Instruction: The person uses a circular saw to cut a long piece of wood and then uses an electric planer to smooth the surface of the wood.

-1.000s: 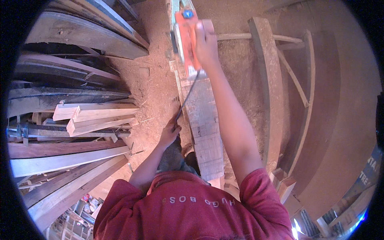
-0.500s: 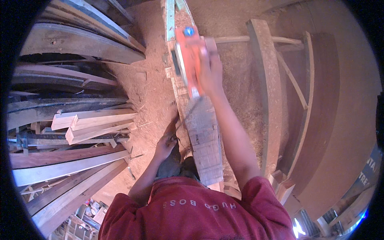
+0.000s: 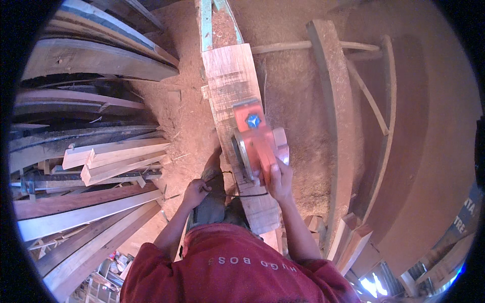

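A red electric planer [image 3: 260,144] with a blue front knob rests on a long, thick wooden board [image 3: 232,76] running away from me. My right hand [image 3: 280,183] is closed around the planer's rear handle, over the near half of the board. From the back of the planer a black cord [image 3: 242,195] runs left across the board. My left hand [image 3: 196,193] is left of the board beside my leg, its fingers pinched on the cord. The planer's sole is hidden against the wood. Paler planed wood and darker rough patches show on the board's far part.
The board lies over a narrow support with pale green edges [image 3: 206,30]. Stacked timber [image 3: 101,59] and cut lengths fill the left. On the right, a long beam [image 3: 333,101] and a thin wooden frame [image 3: 389,101] lie near large brown sheets. Shavings cover the ground.
My right hand has drawn the planer back along the board toward me, uncovering its far end. My left hand has shifted slightly left and up with the cord.
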Available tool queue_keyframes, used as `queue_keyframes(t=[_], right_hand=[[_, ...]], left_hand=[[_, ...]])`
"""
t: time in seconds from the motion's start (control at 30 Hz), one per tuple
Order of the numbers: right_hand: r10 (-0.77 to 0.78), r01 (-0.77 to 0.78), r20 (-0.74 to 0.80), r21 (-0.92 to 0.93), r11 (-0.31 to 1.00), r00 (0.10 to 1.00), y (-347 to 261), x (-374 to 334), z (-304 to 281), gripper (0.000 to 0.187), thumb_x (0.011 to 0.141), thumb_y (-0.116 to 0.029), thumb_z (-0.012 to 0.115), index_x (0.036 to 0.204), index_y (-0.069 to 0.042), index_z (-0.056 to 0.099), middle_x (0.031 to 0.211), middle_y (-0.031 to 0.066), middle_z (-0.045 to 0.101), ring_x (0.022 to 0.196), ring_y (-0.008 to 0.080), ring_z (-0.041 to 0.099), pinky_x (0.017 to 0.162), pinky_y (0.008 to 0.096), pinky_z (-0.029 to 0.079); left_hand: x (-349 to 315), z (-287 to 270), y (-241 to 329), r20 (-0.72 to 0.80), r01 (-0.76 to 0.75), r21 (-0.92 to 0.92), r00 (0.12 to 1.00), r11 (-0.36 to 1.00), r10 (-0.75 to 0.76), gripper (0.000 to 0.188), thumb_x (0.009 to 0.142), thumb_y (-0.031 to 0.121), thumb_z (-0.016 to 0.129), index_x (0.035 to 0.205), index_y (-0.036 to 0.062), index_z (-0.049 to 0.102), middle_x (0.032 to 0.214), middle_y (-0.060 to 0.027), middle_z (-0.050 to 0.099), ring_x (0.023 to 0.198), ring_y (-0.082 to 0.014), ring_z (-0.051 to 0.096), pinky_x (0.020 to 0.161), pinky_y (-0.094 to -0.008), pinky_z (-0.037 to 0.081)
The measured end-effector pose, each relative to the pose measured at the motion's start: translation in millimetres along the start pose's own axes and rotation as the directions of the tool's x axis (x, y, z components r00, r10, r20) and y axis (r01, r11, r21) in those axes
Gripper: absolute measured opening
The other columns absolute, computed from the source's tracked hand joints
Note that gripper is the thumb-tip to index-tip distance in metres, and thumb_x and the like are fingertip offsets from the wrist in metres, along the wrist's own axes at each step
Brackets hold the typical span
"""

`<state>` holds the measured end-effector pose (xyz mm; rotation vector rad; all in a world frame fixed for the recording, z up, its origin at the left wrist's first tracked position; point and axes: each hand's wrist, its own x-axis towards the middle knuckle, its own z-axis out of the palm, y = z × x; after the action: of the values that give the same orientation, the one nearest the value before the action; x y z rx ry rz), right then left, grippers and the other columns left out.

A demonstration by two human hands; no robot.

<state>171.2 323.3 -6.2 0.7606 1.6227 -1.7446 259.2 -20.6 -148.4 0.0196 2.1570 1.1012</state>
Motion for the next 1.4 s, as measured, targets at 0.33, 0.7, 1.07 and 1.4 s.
queue_keyframes(t=[0.33, 0.7, 1.07, 1.4], right_hand=[[-0.773, 0.654, -0.148, -0.451, 0.608, 0.616, -197.0, 188.6, 34.7, 0.051, 0.105, -0.043, 0.045, 0.112, 0.005, 0.063, 0.095, 0.0138, 0.068, 0.093, 0.0219, 0.065, 0.082, 0.0357, 0.05], [-0.531, 0.454, -0.225, -0.318, 0.833, 0.817, -7.8, -4.2, -6.6, 0.057, 0.103, -0.049, 0.041, 0.12, 0.003, 0.057, 0.096, 0.0145, 0.064, 0.09, 0.0227, 0.061, 0.08, 0.0383, 0.047], [-0.404, 0.375, -0.168, -0.181, 0.909, 0.899, -6.4, -0.9, -11.9, 0.057, 0.102, -0.044, 0.043, 0.124, 0.005, 0.062, 0.072, 0.0089, 0.062, 0.067, 0.0156, 0.062, 0.061, 0.0315, 0.048], [-0.697, 0.605, -0.235, -0.361, 0.71, 0.677, -160.0, 150.4, 17.3, 0.051, 0.104, -0.04, 0.049, 0.09, 0.006, 0.063, 0.081, 0.0118, 0.062, 0.081, 0.0163, 0.055, 0.069, 0.0378, 0.044]], left_hand=[[54.0, -3.3, 38.0, -0.025, 0.233, -0.309, 0.967, 0.922, -0.253, 0.032, 0.092, 0.028, 0.073, 0.103, -0.0009, 0.068, 0.096, -0.0121, 0.071, 0.093, -0.0195, 0.068, 0.079, -0.0341, 0.054], [0.2, -10.9, 2.4, -0.014, -0.008, -0.005, 1.0, 1.0, 0.008, 0.024, 0.08, 0.024, 0.081, 0.089, 0.0043, 0.069, 0.097, -0.0148, 0.069, 0.098, -0.031, 0.067, 0.088, -0.0392, 0.052], [7.7, -4.4, 8.5, 0.052, 0.017, 0.068, 0.998, 0.998, -0.021, 0.024, 0.078, 0.022, 0.082, 0.085, 0.0049, 0.066, 0.107, -0.0156, 0.067, 0.109, -0.0318, 0.063, 0.095, -0.0405, 0.05], [36.9, -12.8, 31.8, -0.008, 0.191, -0.252, 0.98, 0.949, -0.2, 0.029, 0.092, 0.024, 0.073, 0.11, 0.0008, 0.071, 0.108, -0.0125, 0.069, 0.105, -0.0232, 0.066, 0.089, -0.0353, 0.053]])
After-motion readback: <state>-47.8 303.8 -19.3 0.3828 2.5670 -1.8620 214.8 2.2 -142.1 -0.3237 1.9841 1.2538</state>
